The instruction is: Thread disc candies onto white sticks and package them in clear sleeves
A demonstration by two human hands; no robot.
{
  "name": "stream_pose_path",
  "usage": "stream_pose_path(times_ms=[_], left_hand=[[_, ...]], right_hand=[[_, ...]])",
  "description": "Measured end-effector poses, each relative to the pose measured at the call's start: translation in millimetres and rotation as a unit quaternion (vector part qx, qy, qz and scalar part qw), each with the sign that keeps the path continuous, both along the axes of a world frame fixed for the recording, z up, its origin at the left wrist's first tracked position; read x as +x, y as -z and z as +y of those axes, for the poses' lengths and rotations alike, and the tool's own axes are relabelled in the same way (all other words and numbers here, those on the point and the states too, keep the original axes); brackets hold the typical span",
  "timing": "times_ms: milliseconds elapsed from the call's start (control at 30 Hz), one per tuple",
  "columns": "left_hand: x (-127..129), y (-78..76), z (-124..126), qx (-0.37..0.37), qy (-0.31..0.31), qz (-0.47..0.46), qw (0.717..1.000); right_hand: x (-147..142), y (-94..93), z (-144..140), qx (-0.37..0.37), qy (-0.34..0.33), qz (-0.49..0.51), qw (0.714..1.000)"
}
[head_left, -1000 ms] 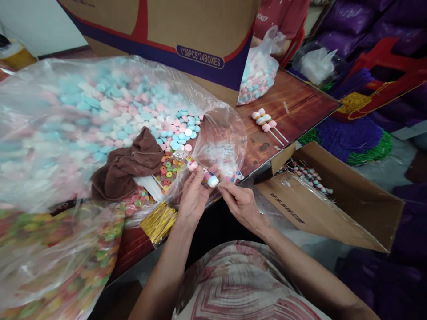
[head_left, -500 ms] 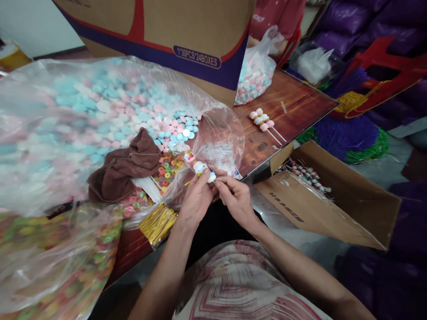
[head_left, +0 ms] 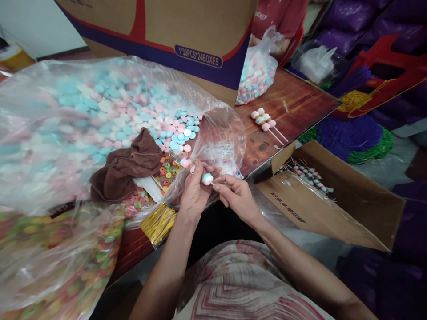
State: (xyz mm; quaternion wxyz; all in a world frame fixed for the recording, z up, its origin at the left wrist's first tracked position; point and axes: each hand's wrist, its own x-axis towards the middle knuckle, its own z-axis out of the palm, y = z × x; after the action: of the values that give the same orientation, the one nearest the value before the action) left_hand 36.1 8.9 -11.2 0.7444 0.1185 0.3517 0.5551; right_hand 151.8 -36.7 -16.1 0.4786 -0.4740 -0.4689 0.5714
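At the table's (head_left: 300, 98) near edge, the left hand (head_left: 193, 195) grasps a marshmallow skewer (head_left: 207, 179), its fingers (head_left: 197, 170) covering the middle; the right hand (head_left: 238, 195) pinches the stick (head_left: 212, 183), mostly concealed. The printed carton (head_left: 200, 26), cropped at the top, partly hides a co-worker in red (head_left: 283, 15).

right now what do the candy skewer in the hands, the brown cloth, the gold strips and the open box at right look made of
Candy skewer: apparently marshmallow, from its matte, rounded pastel pieces; stick material unclear.
Brown cloth: fabric, matte, with soft folds.
Gold strips: shiny, foil or coated plastic; glints don't settle which.
Open box: probably cardboard, dull tan, flat stiff sides.
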Motion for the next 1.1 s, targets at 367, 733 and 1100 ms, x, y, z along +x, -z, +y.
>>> stream_pose_path(times_ms=[367, 733, 1100], left_hand=[[7.7, -1.7, -7.3, -0.031, 0.018, -0.002, 0.999], [-10.6, -11.4, -0.3, -0.037, 0.036, -0.007, 0.999], [-9.0, -9.2, 5.3, -0.045, -0.013, 0.023, 0.999]], right_hand=[[-6.2, 16.7, -2.8, 0.352, 0.061, -0.507, 0.784], [-3.3, 5.3, -6.7, 0.133, 0.034, -0.167, 0.976], [-0.4, -0.6, -3.7, 0.183, 0.047, -0.321, 0.928]])
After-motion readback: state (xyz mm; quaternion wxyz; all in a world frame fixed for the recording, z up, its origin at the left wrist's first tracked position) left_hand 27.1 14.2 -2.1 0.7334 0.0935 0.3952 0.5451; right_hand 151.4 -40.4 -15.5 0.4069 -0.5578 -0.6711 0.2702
